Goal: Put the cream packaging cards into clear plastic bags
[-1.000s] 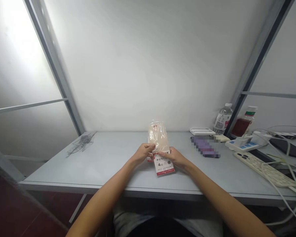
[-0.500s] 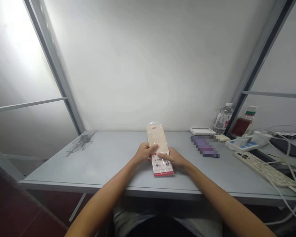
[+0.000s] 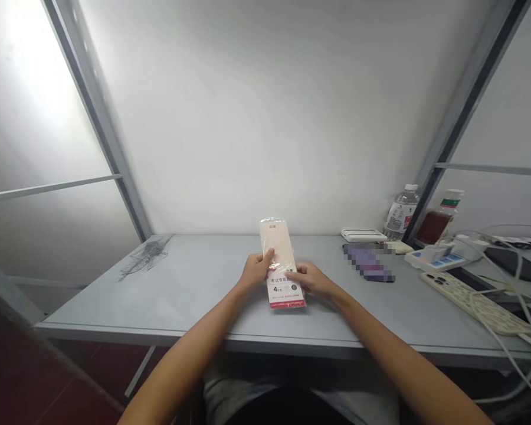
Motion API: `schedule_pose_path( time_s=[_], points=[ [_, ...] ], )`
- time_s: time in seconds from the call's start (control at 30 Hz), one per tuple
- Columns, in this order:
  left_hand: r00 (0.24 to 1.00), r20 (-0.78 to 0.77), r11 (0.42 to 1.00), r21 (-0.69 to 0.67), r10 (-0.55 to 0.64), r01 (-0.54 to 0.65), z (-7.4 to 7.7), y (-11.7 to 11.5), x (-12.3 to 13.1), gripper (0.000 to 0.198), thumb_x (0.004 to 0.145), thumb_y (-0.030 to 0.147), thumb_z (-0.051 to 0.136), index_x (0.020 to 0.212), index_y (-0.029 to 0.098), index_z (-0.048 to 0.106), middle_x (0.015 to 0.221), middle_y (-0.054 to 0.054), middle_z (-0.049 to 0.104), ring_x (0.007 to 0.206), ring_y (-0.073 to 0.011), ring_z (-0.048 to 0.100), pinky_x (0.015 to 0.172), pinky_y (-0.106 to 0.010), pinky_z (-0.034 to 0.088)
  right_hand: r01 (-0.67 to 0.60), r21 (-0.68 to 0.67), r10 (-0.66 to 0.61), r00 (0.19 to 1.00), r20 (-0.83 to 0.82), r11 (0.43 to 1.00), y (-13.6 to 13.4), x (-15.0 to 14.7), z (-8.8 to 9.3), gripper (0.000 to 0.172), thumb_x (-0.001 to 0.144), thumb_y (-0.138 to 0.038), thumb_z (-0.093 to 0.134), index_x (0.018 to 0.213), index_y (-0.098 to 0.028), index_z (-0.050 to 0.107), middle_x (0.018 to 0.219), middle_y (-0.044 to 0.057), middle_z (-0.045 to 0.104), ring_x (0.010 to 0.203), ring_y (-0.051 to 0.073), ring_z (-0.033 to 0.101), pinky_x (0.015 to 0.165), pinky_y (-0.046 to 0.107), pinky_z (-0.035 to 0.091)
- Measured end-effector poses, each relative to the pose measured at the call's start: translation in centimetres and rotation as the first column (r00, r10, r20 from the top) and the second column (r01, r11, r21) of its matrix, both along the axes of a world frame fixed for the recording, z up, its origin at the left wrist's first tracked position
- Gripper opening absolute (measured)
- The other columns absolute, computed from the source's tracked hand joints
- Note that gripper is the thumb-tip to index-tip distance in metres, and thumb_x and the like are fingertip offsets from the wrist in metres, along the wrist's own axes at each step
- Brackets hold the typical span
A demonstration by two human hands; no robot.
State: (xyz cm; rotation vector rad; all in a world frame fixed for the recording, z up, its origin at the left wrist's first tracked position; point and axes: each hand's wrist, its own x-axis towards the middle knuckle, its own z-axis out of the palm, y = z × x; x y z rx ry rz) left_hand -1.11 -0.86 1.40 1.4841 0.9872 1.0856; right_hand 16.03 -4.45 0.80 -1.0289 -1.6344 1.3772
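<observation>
A long, flat exam-set packet (image 3: 279, 239) in clear plastic stands tilted above the middle of the desk. Its upper part is cream with small red print; the lower part is white with Chinese lettering, a large 4 and a red band at the bottom. My left hand (image 3: 255, 269) grips its left edge, thumb across the front and fingers out of sight behind. On the right edge, lower down, my right hand (image 3: 312, 277) is closed with its thumb over the white part. Whether the packet's bottom touches the desk I cannot tell.
A grey desk (image 3: 194, 277) meets a white wall behind. To the right lie a purple pouch-like item (image 3: 367, 262), partly pixelated, a white box (image 3: 363, 236), a clear bottle (image 3: 400, 212), a bottle of dark red liquid (image 3: 438, 221), a power strip (image 3: 442, 257), a cream phone (image 3: 478, 304) and loose cables.
The packet has shifted slightly left and up, and stands straighter. My left thumb now points up along it. The right thumb has drawn back toward the right edge.
</observation>
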Motion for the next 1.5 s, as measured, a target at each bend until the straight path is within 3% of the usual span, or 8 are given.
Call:
schedule_pose_path(
  time_s=[0.13, 0.27, 0.5, 0.73, 0.93, 1.13, 1.33, 1.5],
  points=[
    [0.995, -0.094, 0.997, -0.07, 0.017, -0.024, -0.4, 0.7, -0.5, 0.043, 0.067, 0.057, 0.057, 0.079, 0.015, 0.055, 0.053, 0.001, 0.055, 0.039, -0.0094, 0.046, 0.041, -0.022, 0.033, 0.104, 0.066, -0.107, 0.993, 0.04, 0.992, 0.5, 0.2, -0.1, 0.041, 0.07, -0.052, 0.058, 0.086, -0.015, 0.063, 0.056, 0.0, 0.059, 0.038, 0.008, 0.041, 0.04, 0.023, 0.029],
    [0.959, -0.234, 0.987, 0.051, 0.159, -0.151, -1.4, 1.3, -1.1, 0.054, 0.061, 0.044, 0.068, 0.105, 0.016, 0.053, 0.059, 0.001, 0.058, 0.048, -0.0126, 0.052, 0.049, -0.023, 0.035, 0.234, 0.189, -0.269, 0.944, 0.189, 0.954, 1.1, 0.5, -0.9, 0.045, 0.07, -0.052, 0.057, 0.096, -0.016, 0.062, 0.045, -0.004, 0.052, 0.035, 0.011, 0.042, 0.041, 0.025, 0.032],
    [0.916, -0.36, 0.981, 0.132, 0.178, -0.139, -1.4, 1.4, -1.6, 0.054, 0.063, 0.038, 0.066, 0.112, 0.019, 0.054, 0.089, -0.006, 0.062, 0.069, -0.0164, 0.057, 0.063, -0.025, 0.039, 0.232, 0.295, -0.329, 0.881, 0.34, 0.927, 1.7, 0.9, -1.7, 0.049, 0.073, -0.052, 0.052, 0.108, -0.017, 0.06, 0.046, -0.004, 0.05, 0.039, 0.013, 0.044, 0.045, 0.027, 0.033],
    [0.905, -0.367, 0.972, 0.169, 0.216, -0.164, -1.2, 1.5, -1.7, 0.043, 0.068, 0.041, 0.061, 0.103, 0.017, 0.06, 0.108, -0.011, 0.06, 0.092, -0.0239, 0.056, 0.078, -0.031, 0.039, 0.291, 0.336, -0.395, 0.867, 0.304, 0.896, 2.1, 1.0, -2.2, 0.05, 0.072, -0.049, 0.055, 0.111, -0.019, 0.058, 0.052, -0.003, 0.05, 0.049, 0.014, 0.045, 0.049, 0.026, 0.033],
    [0.885, -0.311, 0.934, 0.209, 0.345, -0.29, 0.7, 1.7, -3.1, 0.036, 0.078, 0.047, 0.045, 0.088, 0.017, 0.061, 0.088, -0.008, 0.065, 0.056, -0.0122, 0.055, 0.061, -0.027, 0.042, 0.428, 0.385, -0.533, 0.816, 0.224, 0.817, 1.5, 1.9, -0.6, 0.041, 0.076, -0.054, 0.044, 0.078, -0.018, 0.063, 0.049, -0.003, 0.045, 0.046, 0.012, 0.039, 0.047, 0.026, 0.032],
    [0.87, -0.419, 0.965, 0.143, 0.259, -0.218, 1.4, 1.7, -3.9, 0.038, 0.079, 0.049, 0.039, 0.079, 0.017, 0.059, 0.072, -0.003, 0.064, 0.046, -0.0081, 0.049, 0.051, -0.023, 0.041, 0.462, 0.405, -0.574, 0.79, 0.216, 0.789, 1.4, 3.0, 0.1, 0.042, 0.077, -0.054, 0.041, 0.063, -0.018, 0.056, 0.047, -0.003, 0.045, 0.041, 0.01, 0.039, 0.047, 0.024, 0.033],
    [0.746, -0.663, 0.998, 0.05, 0.063, -0.04, -0.2, 1.3, -2.7, 0.046, 0.067, 0.062, 0.049, 0.065, 0.016, 0.054, 0.059, -0.001, 0.058, 0.045, -0.0096, 0.047, 0.045, -0.023, 0.033, 0.415, 0.404, -0.536, 0.805, 0.255, 0.815, 1.3, 2.5, 0.0, 0.041, 0.076, -0.054, 0.042, 0.062, -0.018, 0.057, 0.046, -0.003, 0.046, 0.041, 0.01, 0.04, 0.046, 0.024, 0.032],
    [0.684, -0.729, 0.998, 0.057, 0.023, 0.028, -1.2, 1.3, -1.9, 0.04, 0.064, 0.057, 0.056, 0.061, 0.017, 0.051, 0.06, 0.0, 0.057, 0.05, -0.0103, 0.046, 0.045, -0.022, 0.029, 0.345, 0.396, -0.48, 0.818, 0.316, 0.851, 1.3, 2.1, -0.2, 0.041, 0.076, -0.052, 0.042, 0.062, -0.017, 0.057, 0.048, -0.003, 0.048, 0.043, 0.01, 0.04, 0.044, 0.023, 0.03]
  ],
)
